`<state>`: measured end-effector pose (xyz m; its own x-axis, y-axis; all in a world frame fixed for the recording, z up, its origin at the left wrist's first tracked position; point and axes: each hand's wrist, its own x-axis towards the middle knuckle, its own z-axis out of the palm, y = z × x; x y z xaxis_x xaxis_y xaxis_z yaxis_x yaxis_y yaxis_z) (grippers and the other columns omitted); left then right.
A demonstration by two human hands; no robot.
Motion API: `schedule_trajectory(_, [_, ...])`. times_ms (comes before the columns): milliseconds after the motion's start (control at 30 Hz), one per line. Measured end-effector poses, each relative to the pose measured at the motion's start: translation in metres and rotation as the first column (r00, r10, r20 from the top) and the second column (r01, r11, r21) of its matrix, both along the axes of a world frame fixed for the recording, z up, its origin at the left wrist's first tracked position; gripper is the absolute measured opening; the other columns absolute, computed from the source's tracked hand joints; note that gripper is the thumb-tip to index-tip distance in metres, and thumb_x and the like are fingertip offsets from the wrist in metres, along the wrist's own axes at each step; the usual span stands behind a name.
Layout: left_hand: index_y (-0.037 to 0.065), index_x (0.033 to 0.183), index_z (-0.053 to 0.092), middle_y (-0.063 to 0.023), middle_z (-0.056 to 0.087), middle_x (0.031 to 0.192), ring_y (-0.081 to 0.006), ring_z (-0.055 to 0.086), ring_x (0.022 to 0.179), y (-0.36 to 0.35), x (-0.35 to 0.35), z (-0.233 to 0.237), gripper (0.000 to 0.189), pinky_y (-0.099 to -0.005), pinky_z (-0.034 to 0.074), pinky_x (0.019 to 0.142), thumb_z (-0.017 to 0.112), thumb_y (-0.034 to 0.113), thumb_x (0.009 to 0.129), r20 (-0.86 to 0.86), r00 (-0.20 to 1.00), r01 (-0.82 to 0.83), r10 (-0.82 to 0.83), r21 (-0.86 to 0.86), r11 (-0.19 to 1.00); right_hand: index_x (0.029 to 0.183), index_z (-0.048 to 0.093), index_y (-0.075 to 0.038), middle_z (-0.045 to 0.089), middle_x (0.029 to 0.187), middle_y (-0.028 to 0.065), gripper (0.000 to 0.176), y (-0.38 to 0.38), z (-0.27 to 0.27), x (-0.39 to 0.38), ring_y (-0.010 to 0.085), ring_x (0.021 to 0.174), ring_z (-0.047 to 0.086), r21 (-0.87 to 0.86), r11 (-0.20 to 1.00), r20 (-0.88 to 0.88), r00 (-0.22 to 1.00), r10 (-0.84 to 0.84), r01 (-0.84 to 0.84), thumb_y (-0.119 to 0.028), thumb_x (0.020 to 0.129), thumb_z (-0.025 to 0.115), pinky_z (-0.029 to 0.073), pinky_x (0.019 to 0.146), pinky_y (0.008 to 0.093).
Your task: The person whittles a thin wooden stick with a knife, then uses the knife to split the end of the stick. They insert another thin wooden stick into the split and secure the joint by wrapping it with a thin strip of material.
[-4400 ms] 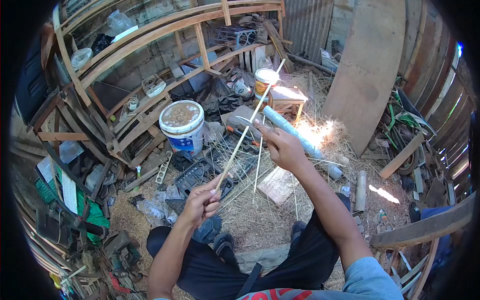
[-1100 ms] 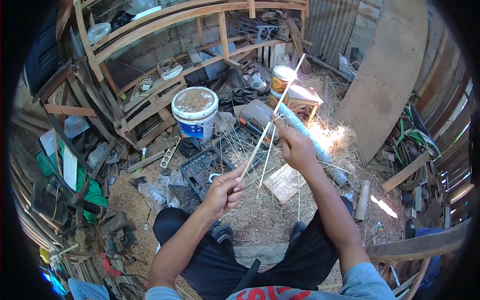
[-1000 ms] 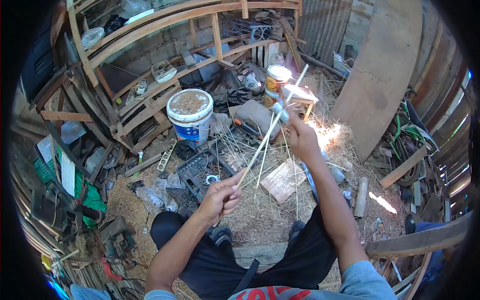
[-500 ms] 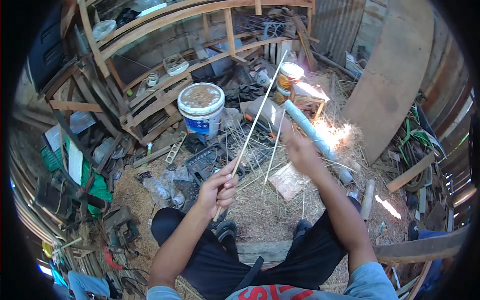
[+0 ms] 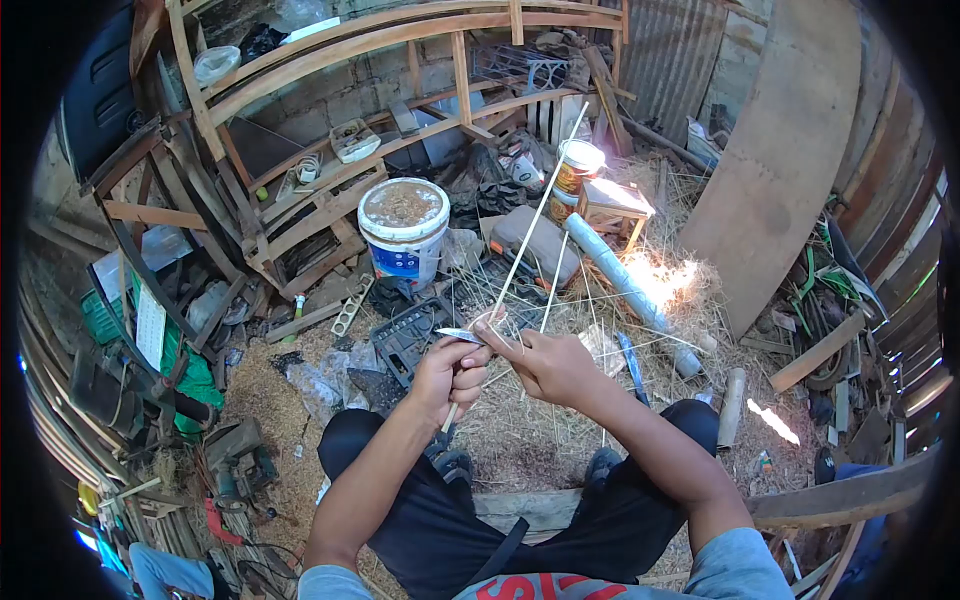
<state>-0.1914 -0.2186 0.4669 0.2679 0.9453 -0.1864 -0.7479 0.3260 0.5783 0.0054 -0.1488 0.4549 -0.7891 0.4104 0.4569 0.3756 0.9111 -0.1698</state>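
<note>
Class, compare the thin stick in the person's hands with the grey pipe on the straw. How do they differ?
The stick is thin and pale; the pipe is far thicker and grey. The left hand grips the stick while the right hand holds a blade to it; the pipe lies untouched. The stick slants upward; the pipe lies flat. Both are long and straight.

The label on the white bucket (image 5: 402,262) and the red letters on the shirt (image 5: 545,586) cannot be read.
</note>
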Motion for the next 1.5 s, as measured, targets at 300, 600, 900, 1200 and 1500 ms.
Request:
schedule_trajectory(300, [0.009,0.126,0.049,0.0036,0.035,0.070,-0.0019,0.023,0.043,0.000,0.002,-0.005,0.029,-0.0192,0.015,0.034,0.042,0.010,0.098,-0.070,0.997,-0.020,0.023,0.049,0.999,0.149,0.031,-0.031,0.054,0.073,0.0073,0.072,0.009,-0.001,0.002,0.0269,0.056,0.059,0.053,0.994,-0.044,0.995,-0.091,0.094,-0.017,0.084,0.061,0.046,0.045,0.0402])
schedule_trajectory(600, [0.013,0.152,0.029,0.0038,0.033,0.072,-0.0017,0.022,0.043,-0.008,0.006,0.001,0.053,-0.0189,0.017,0.035,0.038,0.008,0.099,-0.136,0.988,0.086,-0.074,0.084,0.993,0.149,0.034,-0.026,0.057,0.073,0.0085,0.071,0.034,0.007,0.018,0.0268,0.062,0.061,0.051,0.977,-0.067,0.977,-0.205,0.208,-0.012,0.084,0.060,0.048,0.052,0.0389])
schedule_trajectory(900, [0.009,0.151,0.028,0.0039,0.031,0.070,-0.0013,0.021,0.043,-0.018,0.004,-0.003,0.054,-0.0183,0.016,0.035,0.038,0.008,0.098,-0.176,0.975,0.147,-0.132,0.074,0.986,0.147,0.039,-0.027,0.054,0.067,0.0090,0.067,0.059,0.011,0.035,0.0275,0.056,0.057,0.053,0.960,-0.202,0.945,-0.259,0.275,-0.009,0.086,0.058,0.047,0.053,0.0403])
schedule_trajectory(1200, [0.008,0.152,0.027,0.0033,0.031,0.071,-0.0022,0.020,0.044,-0.031,-0.005,-0.006,0.055,-0.0196,0.014,0.037,0.039,0.010,0.098,-0.222,0.967,0.142,-0.129,0.043,0.989,0.148,0.037,-0.029,0.054,0.068,0.0092,0.069,0.073,-0.002,0.037,0.0293,0.059,0.057,0.087,0.928,-0.129,0.928,-0.350,0.362,-0.009,0.084,0.057,0.046,0.053,0.0416])
schedule_trajectory(1500, [0.010,0.151,0.030,0.0040,0.029,0.070,-0.0013,0.020,0.044,-0.039,-0.006,-0.008,0.053,-0.0181,0.015,0.037,0.040,0.009,0.099,-0.230,0.963,0.148,-0.144,-0.002,0.989,0.145,0.037,-0.032,0.061,0.074,0.0108,0.062,0.096,0.002,0.047,0.0318,0.064,0.063,0.060,0.913,-0.236,0.895,-0.379,0.403,-0.015,0.088,0.056,0.051,0.057,0.0440])
